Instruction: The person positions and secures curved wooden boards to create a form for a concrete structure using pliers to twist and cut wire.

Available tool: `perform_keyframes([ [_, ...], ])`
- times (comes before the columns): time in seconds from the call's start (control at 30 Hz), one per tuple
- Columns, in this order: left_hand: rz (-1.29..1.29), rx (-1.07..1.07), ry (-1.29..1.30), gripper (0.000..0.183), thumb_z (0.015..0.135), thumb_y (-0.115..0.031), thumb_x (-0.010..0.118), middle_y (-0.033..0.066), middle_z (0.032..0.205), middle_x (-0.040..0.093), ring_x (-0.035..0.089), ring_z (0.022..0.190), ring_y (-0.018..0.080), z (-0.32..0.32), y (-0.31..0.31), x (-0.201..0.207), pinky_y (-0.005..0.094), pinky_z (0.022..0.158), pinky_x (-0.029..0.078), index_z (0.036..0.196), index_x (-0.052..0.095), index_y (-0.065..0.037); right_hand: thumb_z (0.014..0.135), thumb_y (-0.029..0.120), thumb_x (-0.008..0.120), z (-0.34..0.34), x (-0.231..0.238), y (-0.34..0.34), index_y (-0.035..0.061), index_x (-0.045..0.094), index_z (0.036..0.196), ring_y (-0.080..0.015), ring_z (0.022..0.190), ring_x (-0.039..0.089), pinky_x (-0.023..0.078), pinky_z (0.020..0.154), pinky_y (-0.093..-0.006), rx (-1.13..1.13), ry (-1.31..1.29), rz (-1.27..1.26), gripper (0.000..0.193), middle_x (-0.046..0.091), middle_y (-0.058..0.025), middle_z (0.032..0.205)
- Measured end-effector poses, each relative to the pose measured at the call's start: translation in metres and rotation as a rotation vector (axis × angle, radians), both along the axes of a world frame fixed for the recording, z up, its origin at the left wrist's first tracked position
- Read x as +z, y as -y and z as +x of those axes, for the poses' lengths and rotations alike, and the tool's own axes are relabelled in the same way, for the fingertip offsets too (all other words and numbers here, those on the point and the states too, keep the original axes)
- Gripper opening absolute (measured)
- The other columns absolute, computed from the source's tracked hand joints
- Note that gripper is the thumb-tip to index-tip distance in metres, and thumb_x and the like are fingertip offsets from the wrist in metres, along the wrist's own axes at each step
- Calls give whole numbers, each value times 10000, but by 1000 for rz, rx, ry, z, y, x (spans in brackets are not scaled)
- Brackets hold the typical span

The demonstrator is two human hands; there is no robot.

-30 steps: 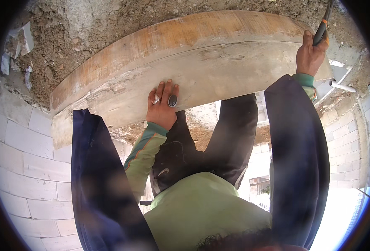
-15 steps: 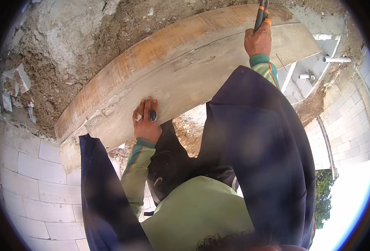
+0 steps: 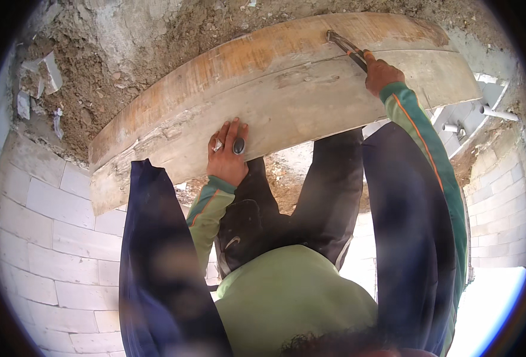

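Note:
A long wooden board (image 3: 310, 101), greyish and worn, stretches across in front of me, with an orange-brown plank face (image 3: 239, 56) along its far side. My left hand (image 3: 229, 156) lies flat on the board left of the middle, fingers stretched out, rings on two of them. Farther right, my right hand (image 3: 384, 77) is closed round the handles of a pair of pincers (image 3: 349, 50). The metal head of the pincers rests on or just over the orange-brown face; I cannot tell whether its jaws grip anything.
Dirt and rubble (image 3: 90, 89) lie beyond the board, with broken white block pieces (image 3: 53, 73) at the far left. A pale block wall (image 3: 66, 250) stands at the left and another (image 3: 504, 190) at the right. White pipes (image 3: 500, 113) stick out at the far right.
My right hand has brought the pincers down from near the top edge and turned them, so their head now meets the orange-brown face. My left hand stays on the board; the view has shifted slightly.

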State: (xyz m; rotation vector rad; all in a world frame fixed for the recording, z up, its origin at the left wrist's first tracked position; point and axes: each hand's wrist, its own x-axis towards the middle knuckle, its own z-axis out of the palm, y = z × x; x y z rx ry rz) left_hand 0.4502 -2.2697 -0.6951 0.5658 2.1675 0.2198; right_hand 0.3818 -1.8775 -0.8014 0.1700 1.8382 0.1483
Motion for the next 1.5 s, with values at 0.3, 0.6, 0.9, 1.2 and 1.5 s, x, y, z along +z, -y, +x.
perform_keyframes([
  [0.3,-18,-4,-3,705,660,-51,625,70,1468,408,402,1348,273,7,-2,0,468,1080,323,1354,518,-114,863,141,513,11,23,4,82,411,1280,-368,927,667,542,786,-468,-319,-476,84,433,629,-208,1032],
  [0.6,-19,4,12,792,618,-48,641,57,1485,379,380,1363,267,12,1,-4,473,1066,334,1390,483,-121,848,221,577,-9,21,-15,128,367,1360,-413,943,652,517,793,-488,-826,-768,205,561,655,-211,1067],
  [0.9,3,52,6,816,601,-43,667,55,1488,370,379,1363,265,11,3,1,475,1061,331,1390,475,-125,861,218,538,-12,2,-17,92,370,1361,-386,984,654,528,823,-465,-316,-385,-16,542,654,-217,1091],
  [1.2,-13,-3,-49,808,616,-54,678,76,1503,345,370,1368,267,19,8,-2,473,1058,335,1393,473,-126,870,210,534,-16,-6,-3,107,420,1305,-424,1014,627,496,874,-497,-126,-235,-61,461,647,-230,1125],
  [1.5,-24,37,0,799,619,-49,681,87,1510,330,379,1359,276,19,6,0,470,1063,334,1388,473,-124,865,150,522,-7,-7,-17,192,367,1407,-393,1015,639,514,848,-470,173,-119,3,565,631,-183,1158],
])
